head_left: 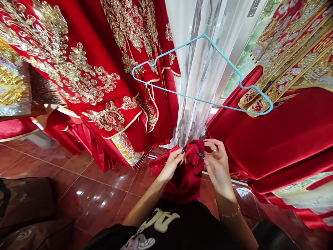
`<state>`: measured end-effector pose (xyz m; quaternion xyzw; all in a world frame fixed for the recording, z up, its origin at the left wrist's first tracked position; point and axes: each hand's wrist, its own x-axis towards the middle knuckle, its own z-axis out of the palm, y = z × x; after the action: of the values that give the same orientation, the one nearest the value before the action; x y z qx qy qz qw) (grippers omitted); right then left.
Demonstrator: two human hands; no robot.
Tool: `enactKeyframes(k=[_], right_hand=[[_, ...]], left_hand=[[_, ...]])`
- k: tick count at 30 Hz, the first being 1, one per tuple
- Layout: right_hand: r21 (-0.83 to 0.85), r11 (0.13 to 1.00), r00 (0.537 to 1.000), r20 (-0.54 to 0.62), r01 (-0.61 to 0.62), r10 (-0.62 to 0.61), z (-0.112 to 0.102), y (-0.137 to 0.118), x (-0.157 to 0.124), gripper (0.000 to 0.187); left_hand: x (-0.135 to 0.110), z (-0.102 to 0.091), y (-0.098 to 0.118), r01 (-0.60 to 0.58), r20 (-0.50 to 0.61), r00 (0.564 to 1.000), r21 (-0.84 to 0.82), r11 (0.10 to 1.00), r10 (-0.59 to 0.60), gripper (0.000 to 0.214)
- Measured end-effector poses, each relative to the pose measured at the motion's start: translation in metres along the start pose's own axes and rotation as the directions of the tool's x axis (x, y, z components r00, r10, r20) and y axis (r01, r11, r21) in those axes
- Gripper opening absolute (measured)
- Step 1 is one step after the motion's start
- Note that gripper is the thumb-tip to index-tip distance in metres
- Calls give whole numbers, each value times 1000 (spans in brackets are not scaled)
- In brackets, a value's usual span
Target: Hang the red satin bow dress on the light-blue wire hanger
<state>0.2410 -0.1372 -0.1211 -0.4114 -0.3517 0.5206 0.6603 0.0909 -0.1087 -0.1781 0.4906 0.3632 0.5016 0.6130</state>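
Observation:
A dark red garment (179,184) is bunched up in front of my body, its kind hard to make out in the folds. My left hand (174,160) pinches its upper edge between thumb and finger. Opposite, my right hand (216,165) grips a gathered fold of the same cloth, thumb pressed against it. The two hands are a short way apart, with a brighter red strip of fabric between them. Above both hands hangs a bare light-blue wire hanger (182,94), touching neither.
Red robes with gold embroidery (104,114) hang at the left. More red velvet garments with beaded gold trim (283,86) hang at the right. White sheer curtains (187,114) fall between them before a window. Dark covered furniture (26,205) stands at lower left on red floor tiles (104,194).

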Motion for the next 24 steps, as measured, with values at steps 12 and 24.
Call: enactKeyframes(k=[12, 24], right_hand=[[-620, 740, 938, -21, 260, -347, -56, -6, 13, 39], [-406, 861, 933, 306, 307, -189, -15, 61, 13, 27]], left_hand=[[-1, -8, 8, -11, -247, 969, -151, 989, -27, 39], [-17, 16, 12, -87, -104, 990, 112, 990, 99, 44]])
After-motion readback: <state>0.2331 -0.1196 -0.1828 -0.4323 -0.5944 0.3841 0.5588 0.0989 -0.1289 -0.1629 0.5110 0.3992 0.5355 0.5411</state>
